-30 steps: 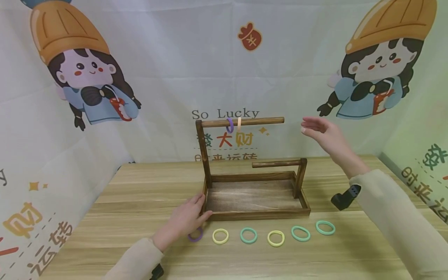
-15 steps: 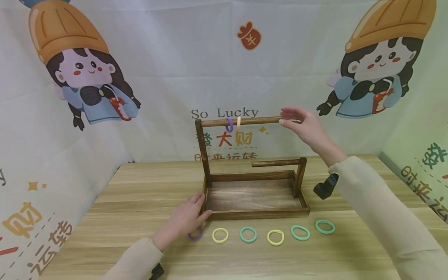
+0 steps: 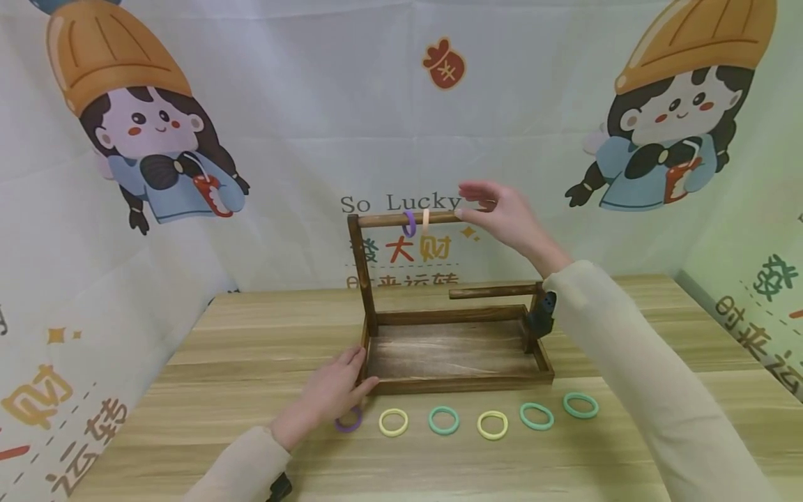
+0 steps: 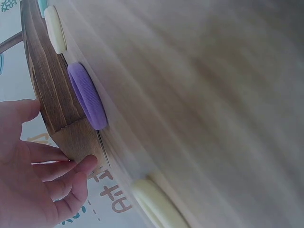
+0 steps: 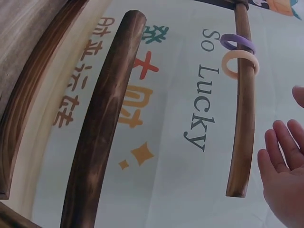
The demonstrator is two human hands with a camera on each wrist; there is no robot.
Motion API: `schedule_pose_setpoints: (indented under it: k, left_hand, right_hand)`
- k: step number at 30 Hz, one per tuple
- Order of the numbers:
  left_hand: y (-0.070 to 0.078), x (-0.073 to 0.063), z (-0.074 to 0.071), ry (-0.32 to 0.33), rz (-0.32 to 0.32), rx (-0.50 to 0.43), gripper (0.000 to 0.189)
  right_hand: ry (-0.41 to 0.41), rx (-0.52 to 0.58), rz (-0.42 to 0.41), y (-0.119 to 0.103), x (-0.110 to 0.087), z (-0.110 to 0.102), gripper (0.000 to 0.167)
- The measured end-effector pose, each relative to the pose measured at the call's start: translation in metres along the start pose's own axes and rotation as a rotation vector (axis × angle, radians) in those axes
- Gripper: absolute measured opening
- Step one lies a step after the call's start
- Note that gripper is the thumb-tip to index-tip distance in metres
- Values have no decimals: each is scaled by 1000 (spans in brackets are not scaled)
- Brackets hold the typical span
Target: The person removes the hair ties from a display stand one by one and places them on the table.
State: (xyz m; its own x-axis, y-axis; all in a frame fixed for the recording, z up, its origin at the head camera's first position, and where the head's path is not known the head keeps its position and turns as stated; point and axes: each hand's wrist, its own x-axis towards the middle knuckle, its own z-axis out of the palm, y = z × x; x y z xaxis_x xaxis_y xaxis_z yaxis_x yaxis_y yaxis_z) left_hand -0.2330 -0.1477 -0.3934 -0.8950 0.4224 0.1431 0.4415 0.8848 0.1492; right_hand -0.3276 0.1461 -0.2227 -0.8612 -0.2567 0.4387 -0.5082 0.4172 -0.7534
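Observation:
A dark wooden rack (image 3: 458, 385) stands on the table, with a tray base, a high rod (image 3: 381, 221) and a shorter, lower rod (image 3: 489, 293). A purple hair tie (image 3: 410, 224) and a peach hair tie (image 3: 426, 222) hang on the high rod. My right hand (image 3: 505, 213) is beside this rod's free end, fingers apart and holding nothing; the right wrist view shows a gap between hand and rod. My left hand (image 3: 332, 387) holds the tray's front left corner, thumb along the front wall and fingers at the left side.
In front of the rack lies a row of hair ties: purple (image 4: 88, 97), partly covered by my left hand in the head view, yellow (image 3: 382, 422), teal (image 3: 444, 433), and several more to the right. A printed cloth (image 3: 301, 139) hangs behind the table (image 3: 238, 348).
My right hand has moved left from beyond the high rod's free end to overlap that end in the head view. My left hand stays on the tray corner.

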Motion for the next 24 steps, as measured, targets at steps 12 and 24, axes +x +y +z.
schedule_pose_setpoints:
  k: [12,24]
  left_hand:
    - [0,0,0,0,5,7,61]
    - [0,-1,1,0,5,15,61]
  right_hand:
    - [-101,-94,6,-3,20,16,51]
    - [-191,-221,20,-7,28,32,53]
